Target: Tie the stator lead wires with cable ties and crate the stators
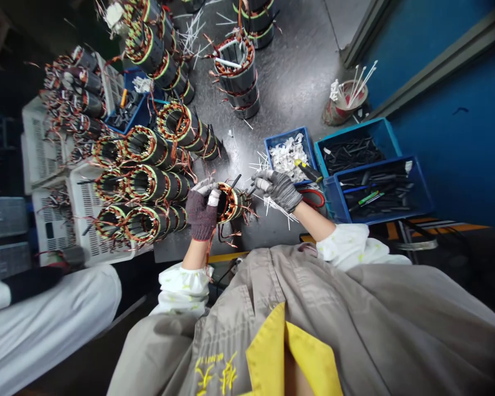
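Observation:
A motor stator (230,202) with copper windings lies on its side on the grey bench (297,82), right in front of me. My left hand (201,209), in a dark red glove with white fingertips, is closed around the stator's left end. My right hand (277,189), in a grey glove, is at the stator's right side. Its fingers pinch a thin black sleeve or wire that sticks out of the windings. Several white cable ties (277,209) lie under the right hand.
Stacks of wound stators (148,181) fill the bench's left side and white crates (82,203). More stators (237,77) stand at the back. Blue bins hold white parts (289,153) and black sleeves (379,184). A cup of ties (345,99) stands far right. Another person's white sleeve (45,319) is at lower left.

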